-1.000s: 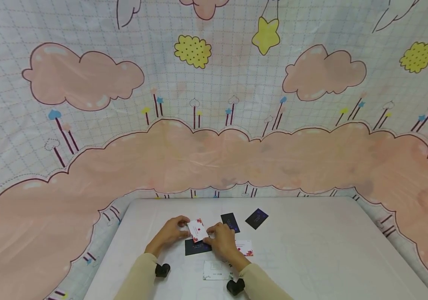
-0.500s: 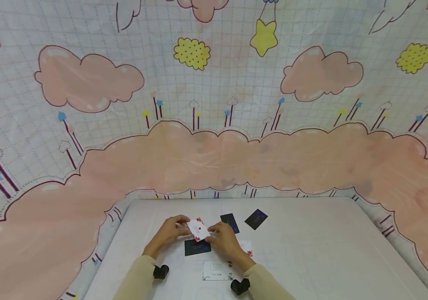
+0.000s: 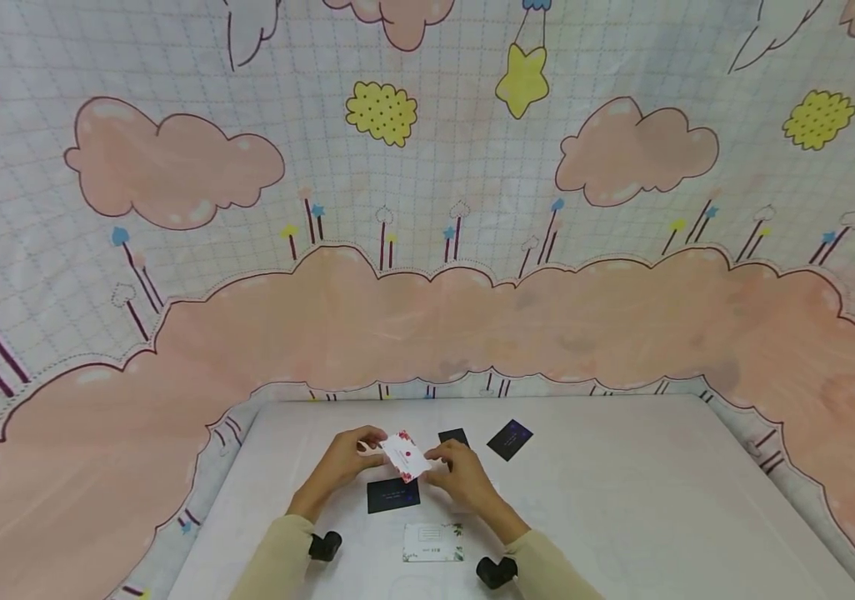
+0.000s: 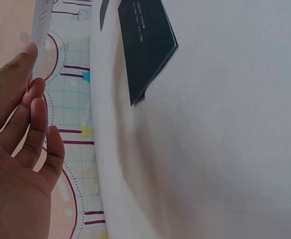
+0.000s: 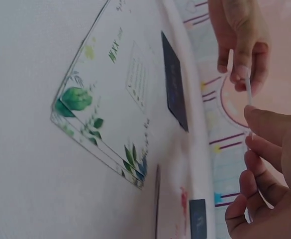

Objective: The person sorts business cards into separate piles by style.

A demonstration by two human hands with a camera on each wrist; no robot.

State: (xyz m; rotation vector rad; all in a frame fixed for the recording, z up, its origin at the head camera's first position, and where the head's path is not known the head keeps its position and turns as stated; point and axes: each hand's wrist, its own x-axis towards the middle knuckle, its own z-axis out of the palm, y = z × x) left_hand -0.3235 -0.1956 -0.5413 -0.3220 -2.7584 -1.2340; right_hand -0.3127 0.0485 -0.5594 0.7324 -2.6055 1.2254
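A white card with red flowers in its corners point(image 3: 406, 456) is held in the air, tilted, by both hands. On its left edge, my left hand point(image 3: 345, 462) pinches it between thumb and fingers. The right hand point(image 3: 467, 479) pinches the opposite edge. Seen from the right wrist, that card point(image 5: 248, 90) is nearly edge-on, with the left hand point(image 5: 241, 35) beyond. Below it a black card point(image 3: 393, 496) lies on the table. Nearer to me lie white cards with green leaves point(image 5: 105, 94), slightly offset on one another.
Two more black cards lie farther back, one point(image 3: 510, 439) at the right and one point(image 3: 453, 436) partly behind the right hand. Another white card with red flowers point(image 5: 172, 209) lies on the table in the right wrist view. A patterned cloth point(image 3: 427, 325) hangs behind the white table point(image 3: 660, 500).
Both hands have shifted slightly right with the white card, which is tilted more. The right hand now covers the red-flowered card on the table and more of a black card.
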